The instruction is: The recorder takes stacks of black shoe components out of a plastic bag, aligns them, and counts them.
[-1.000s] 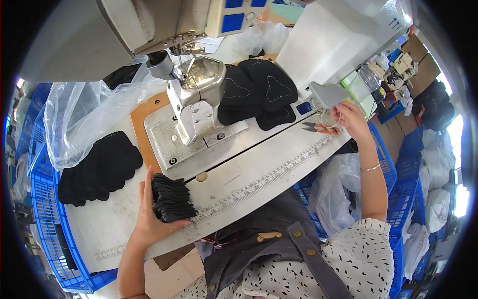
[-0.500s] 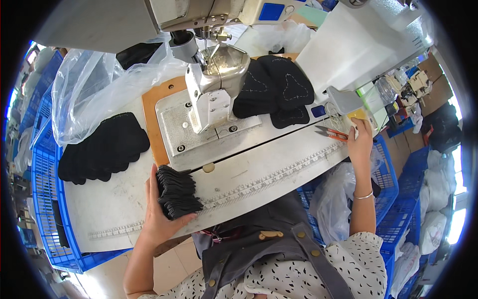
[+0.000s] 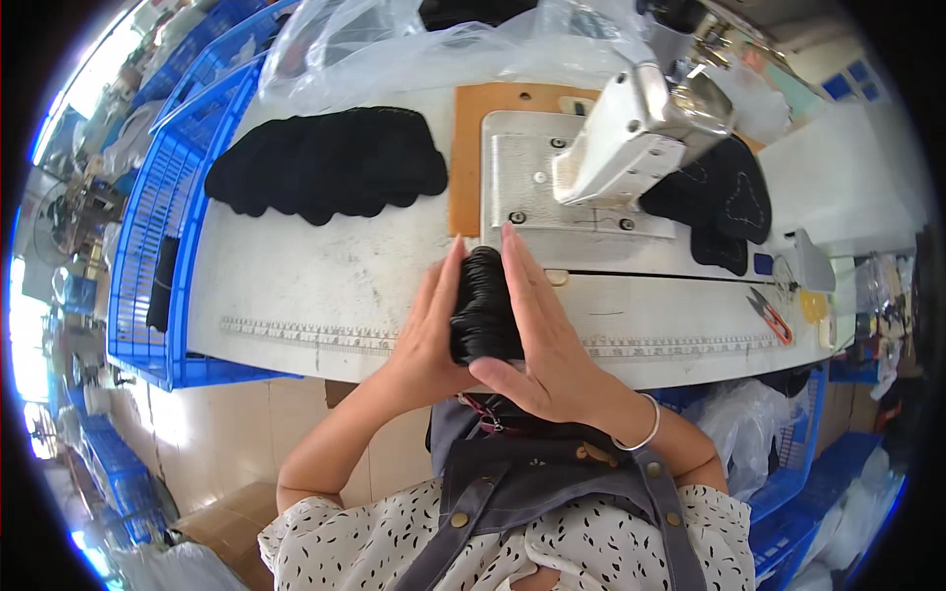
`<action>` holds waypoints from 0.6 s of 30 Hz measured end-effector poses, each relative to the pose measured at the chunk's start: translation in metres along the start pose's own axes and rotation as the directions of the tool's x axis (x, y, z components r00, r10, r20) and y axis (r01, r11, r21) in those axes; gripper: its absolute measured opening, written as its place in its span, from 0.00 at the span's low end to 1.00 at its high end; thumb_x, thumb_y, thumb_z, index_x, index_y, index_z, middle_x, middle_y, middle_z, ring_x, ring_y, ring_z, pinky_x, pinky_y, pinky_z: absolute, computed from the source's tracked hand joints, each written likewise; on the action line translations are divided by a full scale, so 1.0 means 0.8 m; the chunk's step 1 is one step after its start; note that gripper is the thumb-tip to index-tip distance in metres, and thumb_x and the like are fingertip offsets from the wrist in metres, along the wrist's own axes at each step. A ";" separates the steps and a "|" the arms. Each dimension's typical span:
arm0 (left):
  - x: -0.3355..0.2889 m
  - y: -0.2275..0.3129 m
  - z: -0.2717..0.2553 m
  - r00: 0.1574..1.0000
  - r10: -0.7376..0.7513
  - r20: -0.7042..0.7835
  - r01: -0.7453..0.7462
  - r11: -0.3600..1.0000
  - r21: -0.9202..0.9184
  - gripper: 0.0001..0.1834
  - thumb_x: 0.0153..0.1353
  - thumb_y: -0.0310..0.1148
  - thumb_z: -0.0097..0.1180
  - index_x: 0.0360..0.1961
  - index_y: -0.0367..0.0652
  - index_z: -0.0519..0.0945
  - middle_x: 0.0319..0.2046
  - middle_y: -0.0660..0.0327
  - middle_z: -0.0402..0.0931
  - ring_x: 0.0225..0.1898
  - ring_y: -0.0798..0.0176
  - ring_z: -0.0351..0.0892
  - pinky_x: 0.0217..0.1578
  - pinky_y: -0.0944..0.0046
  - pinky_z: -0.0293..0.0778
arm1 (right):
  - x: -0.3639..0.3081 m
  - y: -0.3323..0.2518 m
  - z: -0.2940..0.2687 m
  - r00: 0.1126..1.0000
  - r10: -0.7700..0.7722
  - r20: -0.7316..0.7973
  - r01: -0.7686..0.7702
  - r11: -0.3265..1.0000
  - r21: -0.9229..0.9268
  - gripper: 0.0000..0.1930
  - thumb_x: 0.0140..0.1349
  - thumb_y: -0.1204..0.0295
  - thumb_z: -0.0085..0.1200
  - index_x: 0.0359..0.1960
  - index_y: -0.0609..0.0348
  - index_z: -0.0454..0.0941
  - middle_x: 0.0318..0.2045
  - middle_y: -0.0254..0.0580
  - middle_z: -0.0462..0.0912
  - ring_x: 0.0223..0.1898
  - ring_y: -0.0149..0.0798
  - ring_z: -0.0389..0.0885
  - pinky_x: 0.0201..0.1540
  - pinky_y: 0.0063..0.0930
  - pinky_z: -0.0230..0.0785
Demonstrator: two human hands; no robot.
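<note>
A thick stack of black fabric pieces [image 3: 485, 305] stands on edge near the front of the white sewing table. My left hand [image 3: 429, 340] lies along its left side, fingers pointing away from me. Against its right side rests my right hand [image 3: 547, 335], with the thumb across the near end. The stack is held between the two palms. Farther left lies a fanned row of black fabric pieces [image 3: 330, 163]. More black pieces with light stitched outlines [image 3: 729, 197] lie to the right of the sewing machine [image 3: 641, 138].
Orange-handled thread snips [image 3: 772, 317] lie at the table's right, near a yellow object [image 3: 813, 305]. A printed ruler strip [image 3: 680, 345] runs along the front edge. Clear plastic [image 3: 394, 49] covers the back left. Blue crates [image 3: 177, 286] flank the table at left and lower right.
My right hand has left the snips at the right and come to the stack's right side. The stack now stands between both palms. The view has swung left.
</note>
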State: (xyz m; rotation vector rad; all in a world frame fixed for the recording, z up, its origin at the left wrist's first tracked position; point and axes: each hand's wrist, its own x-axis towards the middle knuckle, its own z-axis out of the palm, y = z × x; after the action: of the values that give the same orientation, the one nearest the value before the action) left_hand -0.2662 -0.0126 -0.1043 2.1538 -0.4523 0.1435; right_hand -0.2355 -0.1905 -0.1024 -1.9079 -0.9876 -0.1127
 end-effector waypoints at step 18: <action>-0.006 0.002 0.000 1.000 -0.012 0.003 0.012 0.987 0.158 0.72 0.34 0.38 0.75 0.69 0.31 0.33 0.65 0.41 0.54 0.67 0.40 0.54 0.65 0.39 0.47 | 0.000 -0.001 -0.007 0.976 0.124 0.181 -0.138 0.988 0.072 0.59 0.49 0.50 0.66 0.70 0.70 0.36 0.69 0.66 0.42 0.71 0.64 0.42 0.67 0.61 0.36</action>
State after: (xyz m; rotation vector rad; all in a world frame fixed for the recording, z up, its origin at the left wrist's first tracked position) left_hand -0.2710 -0.0119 -0.1043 2.3122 -0.4429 0.1731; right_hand -0.2340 -0.1948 -0.0990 -1.9232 -0.9635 0.1754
